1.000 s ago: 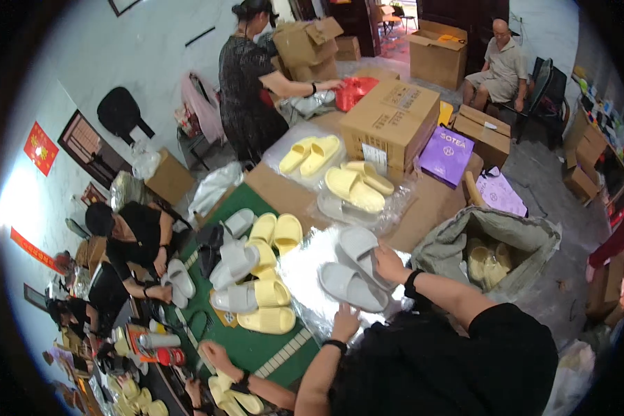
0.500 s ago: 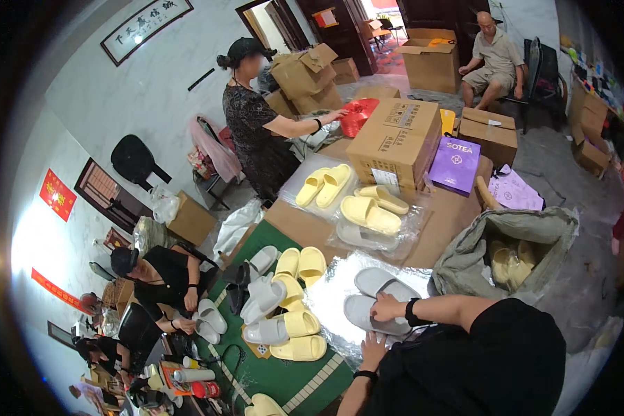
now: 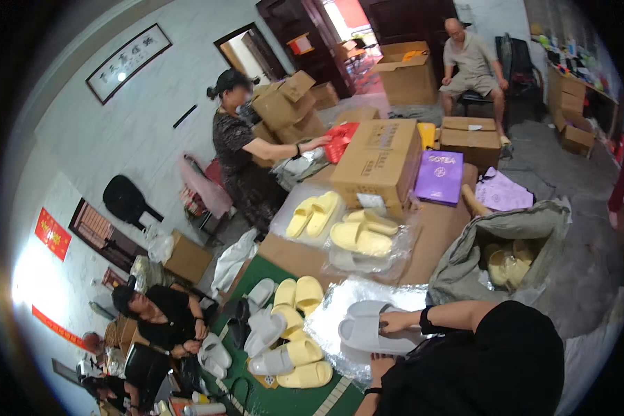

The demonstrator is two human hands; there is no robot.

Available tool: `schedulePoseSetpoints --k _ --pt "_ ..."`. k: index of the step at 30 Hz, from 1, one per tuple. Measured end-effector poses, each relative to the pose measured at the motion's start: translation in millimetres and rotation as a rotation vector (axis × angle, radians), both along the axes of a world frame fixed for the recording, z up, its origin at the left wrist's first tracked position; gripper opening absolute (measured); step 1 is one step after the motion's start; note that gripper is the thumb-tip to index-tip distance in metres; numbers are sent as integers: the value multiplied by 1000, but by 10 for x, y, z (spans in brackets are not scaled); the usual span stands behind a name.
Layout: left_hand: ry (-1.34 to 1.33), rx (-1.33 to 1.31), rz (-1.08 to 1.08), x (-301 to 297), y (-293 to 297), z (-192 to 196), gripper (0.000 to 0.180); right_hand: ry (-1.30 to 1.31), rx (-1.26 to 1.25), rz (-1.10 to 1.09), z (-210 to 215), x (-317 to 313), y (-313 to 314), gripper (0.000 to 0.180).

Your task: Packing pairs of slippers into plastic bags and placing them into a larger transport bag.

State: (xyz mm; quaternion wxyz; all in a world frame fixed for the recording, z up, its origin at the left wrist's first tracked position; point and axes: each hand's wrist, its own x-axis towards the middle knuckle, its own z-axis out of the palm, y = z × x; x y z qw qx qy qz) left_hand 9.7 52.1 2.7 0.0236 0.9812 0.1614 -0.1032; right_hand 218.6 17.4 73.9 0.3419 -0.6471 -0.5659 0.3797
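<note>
A pair of grey slippers [image 3: 359, 335] lies side by side on a shiny silver plastic sheet [image 3: 331, 305]. My right hand [image 3: 398, 322] reaches over them from the right, fingers closed around part of the grey slippers near the foot openings. Against their near edge rests my left hand [image 3: 382, 366], its fingers stretched toward the slippers; my sleeve hides part of that arm. Left of the sheet, several yellow slippers [image 3: 308, 294] and grey slippers [image 3: 265, 331] lie in a cluster on a green mat [image 3: 274, 274].
Beyond the sheet stand bagged yellow slippers [image 3: 362, 238], a cardboard carton [image 3: 376, 163] and a purple box [image 3: 439, 178]. A woven sack [image 3: 457, 260] holding slippers stands at right. One person touches a red bundle [image 3: 341, 141]; another sits by grey slippers [image 3: 214, 356] at left.
The view has shifted. The grey slippers now lie closer together, turned more sideways, with my right hand still on them. The person at left has drawn their hand back from the grey slippers there.
</note>
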Motion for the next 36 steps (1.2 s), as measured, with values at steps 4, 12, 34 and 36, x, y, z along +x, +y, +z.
schedulePoseSetpoints --k 4,12,34,36 --pt "-121 11 -242 -263 151 -907 55 135 63 15 134 -54 -51 44" --pt "-2 -23 303 158 186 -214 63 -70 266 -56 131 398 -395 42" --pt "-310 -59 366 211 258 461 18 642 334 -622 720 1087 -690 32" --pt "-298 -106 413 177 255 443 19 546 220 -586 917 1000 -727 27"
